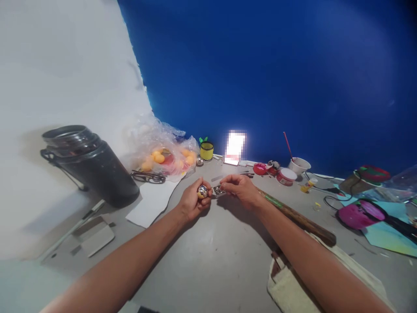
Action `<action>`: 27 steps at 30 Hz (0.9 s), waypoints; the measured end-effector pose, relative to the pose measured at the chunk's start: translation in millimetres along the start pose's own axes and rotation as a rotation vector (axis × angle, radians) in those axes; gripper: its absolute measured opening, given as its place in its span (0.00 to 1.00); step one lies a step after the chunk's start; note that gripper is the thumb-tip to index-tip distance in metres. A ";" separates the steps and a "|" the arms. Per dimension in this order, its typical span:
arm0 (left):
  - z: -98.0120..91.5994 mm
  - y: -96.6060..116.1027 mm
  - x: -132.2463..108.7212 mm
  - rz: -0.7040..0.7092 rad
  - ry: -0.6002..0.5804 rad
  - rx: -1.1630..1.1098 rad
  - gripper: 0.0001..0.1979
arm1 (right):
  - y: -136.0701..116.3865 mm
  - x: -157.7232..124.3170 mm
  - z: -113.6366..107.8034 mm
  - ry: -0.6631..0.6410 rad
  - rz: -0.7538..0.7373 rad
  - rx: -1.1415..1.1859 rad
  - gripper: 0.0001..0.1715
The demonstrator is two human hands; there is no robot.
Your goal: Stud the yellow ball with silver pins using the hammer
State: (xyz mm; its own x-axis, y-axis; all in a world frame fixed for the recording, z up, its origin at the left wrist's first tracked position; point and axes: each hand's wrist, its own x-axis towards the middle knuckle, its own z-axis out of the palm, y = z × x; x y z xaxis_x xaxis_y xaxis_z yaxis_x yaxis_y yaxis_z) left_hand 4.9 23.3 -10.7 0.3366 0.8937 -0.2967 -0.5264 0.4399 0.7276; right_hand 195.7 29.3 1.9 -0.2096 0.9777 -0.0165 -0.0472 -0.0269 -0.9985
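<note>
While the left hand (192,202) keeps its grip curled around a mirrored ball (202,191) above mid-desk, the right hand (241,189), at its 3 o'clock, pinches a strip of shiny tiles (219,190) against it. If that pinch slackens, the tiles would probably scatter over the desk (208,252). A wooden stick (299,219) lies at 4 o'clock.

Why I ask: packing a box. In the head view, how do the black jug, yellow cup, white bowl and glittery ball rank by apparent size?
1. black jug
2. white bowl and yellow cup, too alike to rank
3. glittery ball, in the left hand, clearly smallest
</note>
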 end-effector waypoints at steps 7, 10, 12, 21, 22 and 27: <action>4.9 -0.5 -2.6 0.063 -0.025 -0.056 0.21 | -3.4 -5.0 5.5 -0.089 0.036 0.164 0.22; 7.8 -0.3 -4.1 0.099 -0.049 -0.084 0.17 | -5.7 -6.2 7.1 -0.088 0.008 0.150 0.22; 8.6 -0.8 -5.1 0.132 -0.060 -0.042 0.14 | -5.9 -6.4 7.6 -0.081 0.001 0.136 0.22; 2.4 -4.7 -3.5 0.238 -0.002 0.320 0.32 | -4.4 -10.5 13.1 -0.143 -0.005 0.114 0.21; 1.9 -5.4 -2.7 0.253 0.014 0.326 0.33 | -4.3 -11.3 14.3 -0.156 -0.012 0.094 0.20; 4.2 -7.5 -5.2 0.383 0.097 0.434 0.32 | 0.1 -13.6 21.4 -0.151 -0.040 0.046 0.16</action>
State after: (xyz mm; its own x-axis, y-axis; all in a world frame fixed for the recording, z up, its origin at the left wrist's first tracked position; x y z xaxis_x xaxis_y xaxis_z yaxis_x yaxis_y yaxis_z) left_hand 10.3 15.0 -12.1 0.1015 0.9948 -0.0035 -0.2215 0.0260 0.9748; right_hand 177.6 11.6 3.1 -0.3505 0.9359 0.0348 -0.1026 -0.0014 -0.9947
